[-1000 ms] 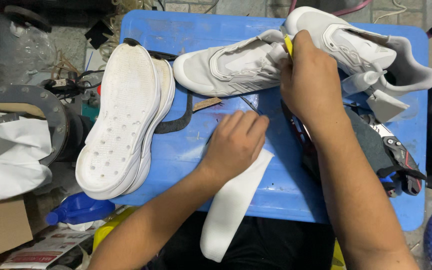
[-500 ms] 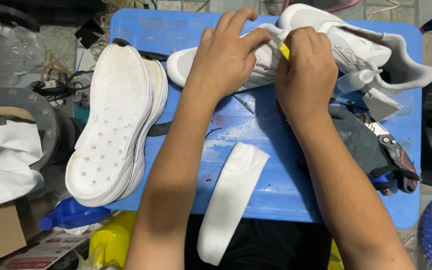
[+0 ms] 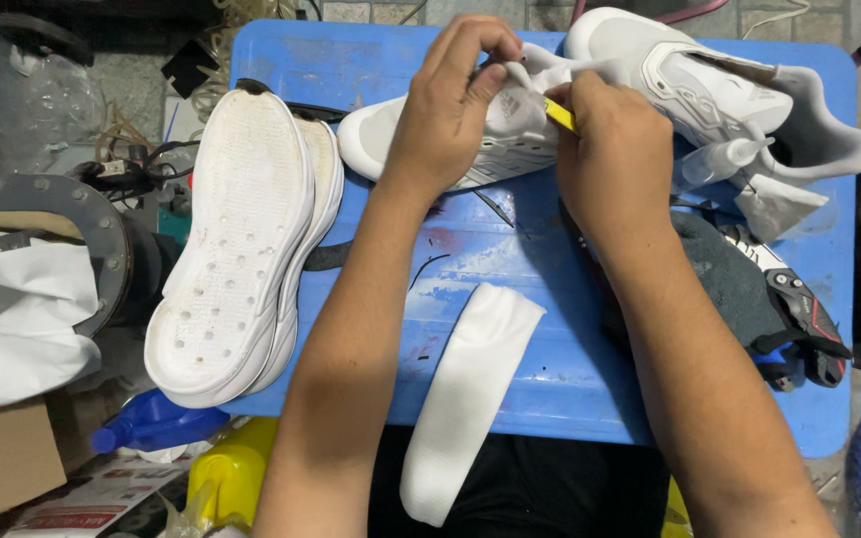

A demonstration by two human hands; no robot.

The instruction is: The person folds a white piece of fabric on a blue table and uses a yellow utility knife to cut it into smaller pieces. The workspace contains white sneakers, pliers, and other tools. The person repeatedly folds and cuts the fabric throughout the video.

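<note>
Two hands meet over a white shoe upper (image 3: pixel 510 134) that lies on its side near the far edge of a blue table (image 3: pixel 540 359). The left hand (image 3: pixel 450 110) comes in from below with its fingers curled tight, pinching the soft edge of the upper between thumb and fingertips. The right hand (image 3: pixel 615 149) sits just beside it, closed into a loose fist around a thin yellow tool (image 3: pixel 558 115), of which only a short length pokes out toward the upper; I cannot tell what kind of tool it is.

A second white shoe upper (image 3: pixel 690 70) lies behind and to the right, its open collar facing the table's right edge. Just in front of it rests a small clear bottle with a nozzle (image 3: pixel 724 159), beside a scrap of white cloth (image 3: pixel 774 204). Under the right forearm lies a dark grey cloth (image 3: pixel 729 279), and a black and red hand tool (image 3: pixel 799 319) sticks out from beneath it.

On the left side of the table, two white outsoles (image 3: pixel 241 239) are stacked tread up, overhanging the near edge. A white insole (image 3: pixel 460 399) lies between the forearms, hanging off the table's near edge. Down on the floor to the left stand a blue bottle (image 3: pixel 151 420) and a yellow bottle (image 3: pixel 231 473).
</note>
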